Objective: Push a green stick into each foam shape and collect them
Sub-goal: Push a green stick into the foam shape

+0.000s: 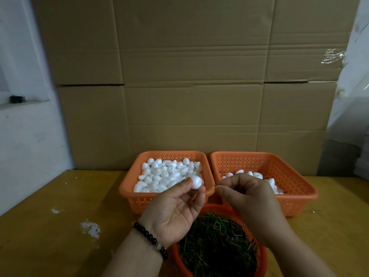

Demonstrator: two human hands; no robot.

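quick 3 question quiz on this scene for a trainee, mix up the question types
1. True or false: the left hand holds a foam shape.
2. Which basket holds more foam shapes? A) left basket B) right basket
3. Fill in: the round basket nearest the person holds green ____.

Key:
1. True
2. A
3. sticks

In front of me stands a wall of flattened brown cardboard, rising from the back edge of the yellowish wooden surface I work at. To my left is a white wall with a ledge; clear plastic sheeting hangs at right, all dimly lit.
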